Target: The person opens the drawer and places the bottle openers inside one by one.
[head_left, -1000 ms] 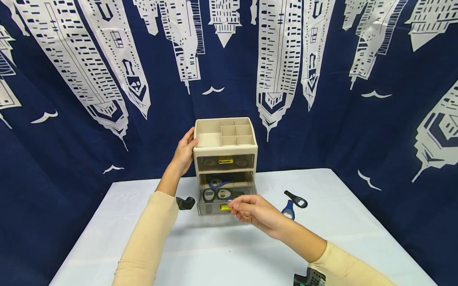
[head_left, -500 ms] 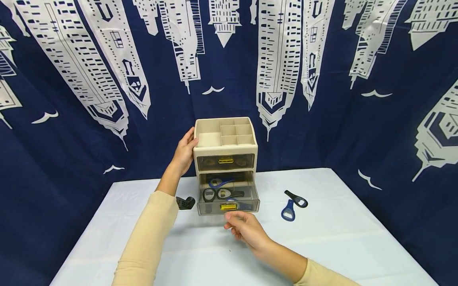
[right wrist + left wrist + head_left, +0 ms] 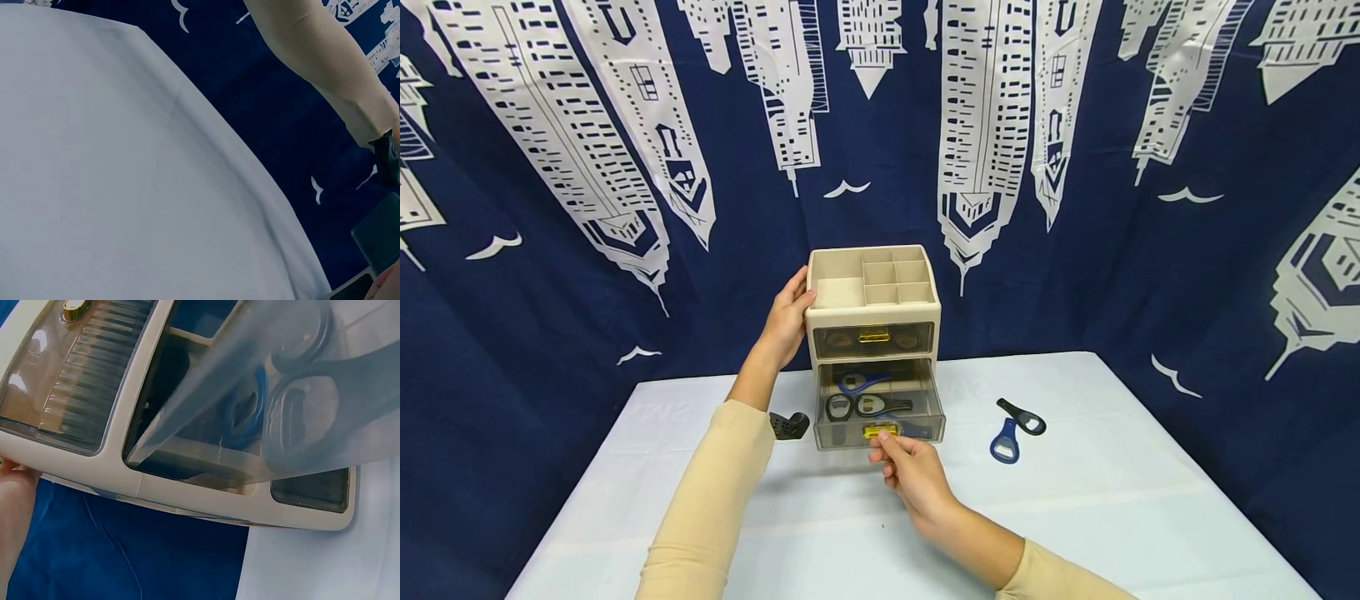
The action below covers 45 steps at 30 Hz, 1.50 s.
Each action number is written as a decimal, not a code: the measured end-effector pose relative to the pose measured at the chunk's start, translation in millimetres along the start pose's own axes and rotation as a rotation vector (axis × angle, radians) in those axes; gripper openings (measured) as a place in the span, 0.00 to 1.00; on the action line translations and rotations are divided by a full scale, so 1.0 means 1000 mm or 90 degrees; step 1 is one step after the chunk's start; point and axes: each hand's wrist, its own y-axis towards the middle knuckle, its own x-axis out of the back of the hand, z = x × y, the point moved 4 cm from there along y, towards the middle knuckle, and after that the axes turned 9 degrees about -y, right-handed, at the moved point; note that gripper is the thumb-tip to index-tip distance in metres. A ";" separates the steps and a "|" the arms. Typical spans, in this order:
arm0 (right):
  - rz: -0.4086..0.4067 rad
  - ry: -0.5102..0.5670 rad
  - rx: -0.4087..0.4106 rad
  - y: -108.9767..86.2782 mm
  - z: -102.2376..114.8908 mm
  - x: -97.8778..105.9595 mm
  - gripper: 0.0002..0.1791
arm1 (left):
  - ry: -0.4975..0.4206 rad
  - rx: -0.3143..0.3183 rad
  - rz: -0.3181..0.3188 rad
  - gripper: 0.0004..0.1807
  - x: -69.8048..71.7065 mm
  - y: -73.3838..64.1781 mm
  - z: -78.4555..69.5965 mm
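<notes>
Far-centre on the counter (image 3: 820,517), the left hand (image 3: 786,323) grips the drawer organizer (image 3: 872,316); the right hand (image 3: 919,477) has reached the pulled-out drawer (image 3: 838,437) at its handle (image 3: 870,432), seemingly gaining control; pinching or not, I can't tell.

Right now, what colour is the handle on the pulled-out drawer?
The handle is shiny yellow-gold; it shows best in the head view, partly covered by the right hand.
</notes>
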 end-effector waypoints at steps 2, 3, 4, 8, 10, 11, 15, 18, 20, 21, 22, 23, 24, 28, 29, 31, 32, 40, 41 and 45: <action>-0.009 0.003 -0.001 0.001 0.000 0.000 0.21 | 0.000 0.000 0.000 0.33 0.000 0.000 -0.001; -0.014 0.003 -0.001 0.002 0.000 0.000 0.21 | -0.002 0.000 -0.001 0.33 0.000 0.000 -0.001; -0.018 0.002 0.000 0.003 0.000 0.000 0.21 | -0.002 0.000 -0.003 0.33 0.000 0.000 -0.001; -0.039 -0.011 0.006 0.007 0.001 0.000 0.21 | -0.005 0.000 -0.004 0.33 0.000 0.000 0.000; -0.049 -0.019 0.010 0.010 0.002 0.001 0.20 | -0.010 -0.001 -0.004 0.33 0.000 0.000 0.000; -0.053 -0.022 0.012 0.011 0.002 0.001 0.20 | -0.010 -0.001 -0.002 0.33 0.000 0.000 0.000; -0.068 -0.031 0.017 0.016 0.005 0.002 0.19 | -0.011 -0.003 0.001 0.34 0.000 0.000 0.000; -0.074 -0.039 0.020 0.020 0.005 0.003 0.19 | -0.005 -0.004 0.002 0.34 0.000 0.000 0.000; -0.077 -0.044 0.023 0.024 0.005 0.003 0.18 | -0.004 -0.005 0.002 0.34 -0.001 0.000 -0.001; -0.079 -0.047 0.024 0.026 0.004 0.003 0.18 | -0.002 -0.006 0.003 0.33 -0.001 0.000 -0.001; -0.080 -0.049 0.026 0.028 0.004 0.003 0.19 | -0.002 -0.006 0.002 0.33 -0.001 0.000 -0.001; -0.082 -0.051 0.027 0.030 0.003 0.003 0.19 | -0.002 -0.006 0.002 0.33 -0.001 -0.001 -0.001; -0.083 -0.056 0.031 0.032 0.002 0.003 0.19 | 0.000 -0.007 0.003 0.33 -0.001 -0.001 -0.001; -0.090 -0.057 0.042 0.037 0.001 0.002 0.19 | 0.006 -0.007 0.004 0.33 -0.001 -0.001 -0.001; -0.091 -0.057 0.045 0.038 0.001 0.002 0.19 | 0.007 -0.007 0.005 0.33 -0.001 -0.001 -0.001; -0.094 -0.053 0.051 0.037 0.004 0.002 0.18 | 0.007 -0.007 0.006 0.33 -0.002 -0.001 -0.001; -0.093 -0.053 0.053 0.036 0.006 0.001 0.18 | 0.008 -0.008 0.007 0.33 -0.002 -0.001 -0.001; -0.091 -0.075 0.068 0.033 0.017 -0.001 0.20 | 0.011 -0.011 0.008 0.33 -0.002 -0.001 -0.001; -0.093 -0.077 0.071 0.036 0.014 -0.001 0.20 | 0.012 -0.011 0.009 0.33 -0.002 -0.001 -0.001; -0.099 -0.084 0.083 0.046 0.005 0.002 0.22 | 0.014 -0.007 0.006 0.33 -0.002 -0.002 -0.001</action>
